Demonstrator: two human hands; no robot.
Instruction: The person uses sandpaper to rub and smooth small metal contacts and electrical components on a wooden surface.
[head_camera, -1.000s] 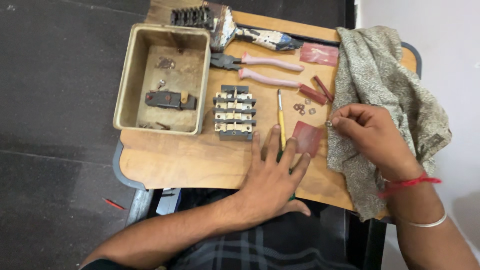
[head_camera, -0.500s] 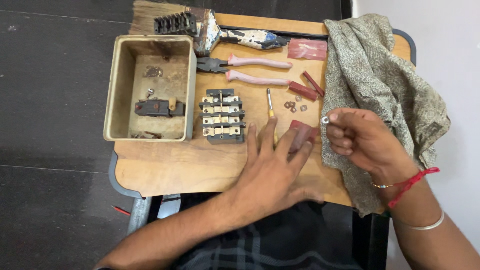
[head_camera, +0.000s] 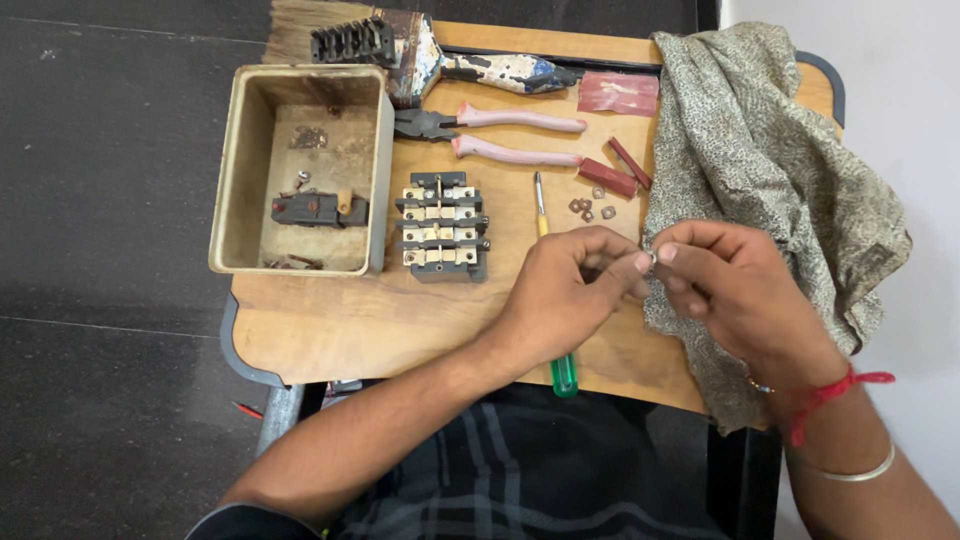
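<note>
Left hand (head_camera: 570, 290) lifted off the table (head_camera: 330, 330) since a moment ago, now meeting right hand (head_camera: 730, 285), both pinching a tiny silvery ring-shaped part (head_camera: 650, 257) above the table's right edge, beside the patterned cloth (head_camera: 760, 150)

Bare wooden tabletop (head_camera: 350, 325) lies open across the lower left of the board, below a tan metal box (head_camera: 300, 165) and a grey terminal block (head_camera: 442, 227). Upper centre is crowded: a paintbrush (head_camera: 450, 62), pink-handled pliers (head_camera: 500, 135), a screwdriver (head_camera: 548, 290) and small nuts (head_camera: 585, 207). A patterned cloth (head_camera: 770, 170) covers the right side. Both hands, left hand (head_camera: 570, 290) and right hand (head_camera: 730, 285), fill the lower centre, fingertips meeting on a small metal piece (head_camera: 650, 257)
</note>
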